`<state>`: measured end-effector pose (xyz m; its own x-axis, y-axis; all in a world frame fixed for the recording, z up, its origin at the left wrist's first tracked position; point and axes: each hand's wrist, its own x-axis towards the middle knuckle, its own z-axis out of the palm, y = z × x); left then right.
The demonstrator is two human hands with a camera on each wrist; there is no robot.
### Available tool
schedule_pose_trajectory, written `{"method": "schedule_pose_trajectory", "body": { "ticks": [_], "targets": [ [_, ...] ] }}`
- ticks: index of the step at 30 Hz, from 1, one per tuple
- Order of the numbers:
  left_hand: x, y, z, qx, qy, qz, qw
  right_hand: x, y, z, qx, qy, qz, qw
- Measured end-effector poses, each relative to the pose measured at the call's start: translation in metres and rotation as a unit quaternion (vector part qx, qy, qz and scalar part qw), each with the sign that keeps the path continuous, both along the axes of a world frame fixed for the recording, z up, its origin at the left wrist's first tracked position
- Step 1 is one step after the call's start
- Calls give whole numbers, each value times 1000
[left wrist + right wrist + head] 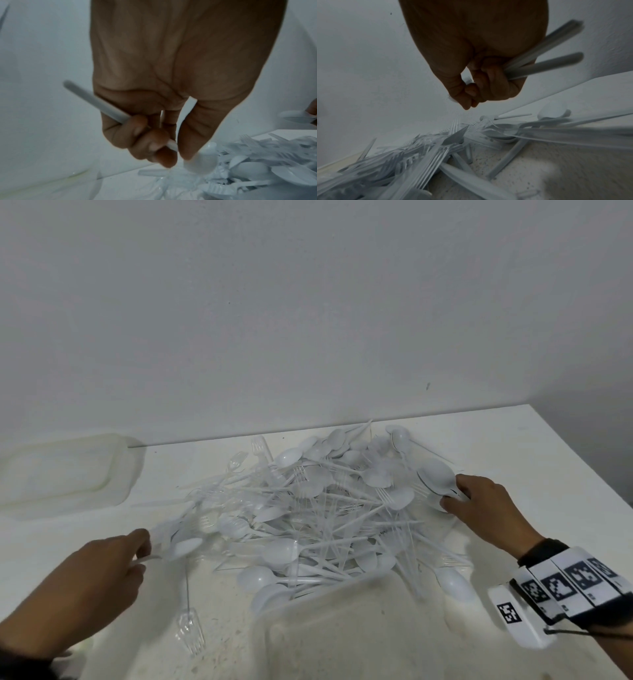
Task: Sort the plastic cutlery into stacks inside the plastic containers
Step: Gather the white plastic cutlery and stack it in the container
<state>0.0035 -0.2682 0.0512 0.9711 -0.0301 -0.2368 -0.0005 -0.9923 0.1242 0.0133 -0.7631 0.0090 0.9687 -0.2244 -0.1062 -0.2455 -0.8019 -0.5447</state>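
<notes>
Near container [359, 628] blurred, cut off by bottom edge.

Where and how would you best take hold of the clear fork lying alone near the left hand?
Judging from the head view, grip the clear fork by its thin handle, coming from above with the left hand. It lies flat on the table, apart from the cutlery pile, prongs nearest the camera, so the handle is free and easy to pinch.
</notes>
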Motion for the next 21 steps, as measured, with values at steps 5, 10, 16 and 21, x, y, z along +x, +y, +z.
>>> {"method": "schedule_pose_trajectory", "body": {
  "ticks": [5, 10, 16, 21],
  "targets": [
    [10, -4, 4, -1, -45, -25, 999, -1, -12, 0, -18, -2, -17, 1000],
    [15, -11, 8, -14, -25, -49, 998, 4, -41, 12, -54, -19, -55, 997],
    [14, -28, 27, -94, 22, -112, 989, 13, -67, 10, -67, -16, -76, 995],
    [16, -24, 28, -114, 52, -159, 979, 18, -77, 9, -91, -9, -62, 994]
  ]
}}
